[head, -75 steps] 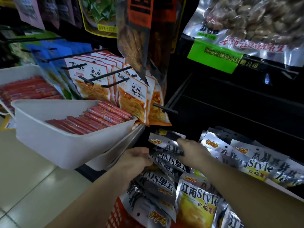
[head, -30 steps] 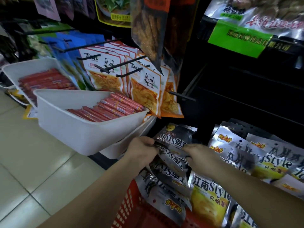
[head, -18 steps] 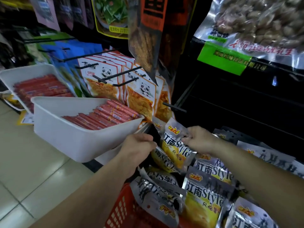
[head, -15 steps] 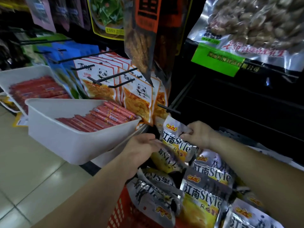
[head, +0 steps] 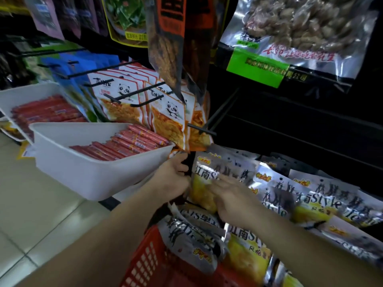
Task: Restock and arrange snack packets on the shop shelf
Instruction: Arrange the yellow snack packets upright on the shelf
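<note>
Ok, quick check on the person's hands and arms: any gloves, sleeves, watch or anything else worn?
Nothing worn shows. The left hand and right hand are bare, without gloves. The left forearm and right forearm are uncovered down to the picture's edge, with no cuff, watch or wristband in view. The right hand is motion-blurred, so a thin ring cannot be ruled out.

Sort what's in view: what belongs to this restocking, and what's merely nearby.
In the job: left hand, right hand, silver-yellow packet between them, shelved row of like packets, red basket of spare packets.
Merely nearby: white tubs of red sausages, panda packets, peanut bag.
</note>
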{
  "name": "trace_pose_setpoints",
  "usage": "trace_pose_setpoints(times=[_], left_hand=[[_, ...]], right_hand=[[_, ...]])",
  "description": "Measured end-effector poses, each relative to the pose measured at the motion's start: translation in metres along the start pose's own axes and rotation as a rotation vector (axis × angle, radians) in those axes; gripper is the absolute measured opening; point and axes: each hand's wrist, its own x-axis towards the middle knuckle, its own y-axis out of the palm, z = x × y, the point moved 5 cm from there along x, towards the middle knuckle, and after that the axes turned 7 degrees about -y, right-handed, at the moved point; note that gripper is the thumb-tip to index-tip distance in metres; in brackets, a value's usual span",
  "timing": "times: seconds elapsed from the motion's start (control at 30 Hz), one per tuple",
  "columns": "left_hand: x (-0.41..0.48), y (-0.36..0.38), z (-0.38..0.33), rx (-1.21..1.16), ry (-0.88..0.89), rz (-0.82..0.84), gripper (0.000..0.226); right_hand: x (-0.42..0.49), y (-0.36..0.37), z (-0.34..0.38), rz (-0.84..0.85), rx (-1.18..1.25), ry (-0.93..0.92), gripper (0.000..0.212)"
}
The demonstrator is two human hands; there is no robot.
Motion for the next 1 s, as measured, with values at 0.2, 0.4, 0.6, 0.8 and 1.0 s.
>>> trace_pose_setpoints(times=[0.2, 0.4, 0.6, 0.8, 1.0], left_hand=[[-0.078, -0.025, -0.009, 0.331, -0.089, 0.43, 0.075], [-0.099, 0.004, -0.001, 0.83, 0.22, 0.399, 0.093], [-0.063, -0.01, 0.001, 0.736, 0.194, 0.101, 0.02], [-0.03, -0.001, -0.008, 0.782, 0.071, -0.104, 0.021], [-0.018, 0.01, -0.021, 0.777, 0.108, -0.231, 0.038]], right_hand=[[0.009, 0.0, -0.012, -0.073, 0.106, 0.125, 0.056], [-0.024, -0.015, 0.02, -0.117, 0.498, 0.29, 0.037], [-0.055, -0.022, 0.03, -0.458, 0.722, 0.378, 0.03], [-0.068, -0.051, 0.064, -0.619, 0.242, 0.013, 0.009], [-0.047, 0.022, 0.07, 0.114, 0.323, 0.074, 0.051]])
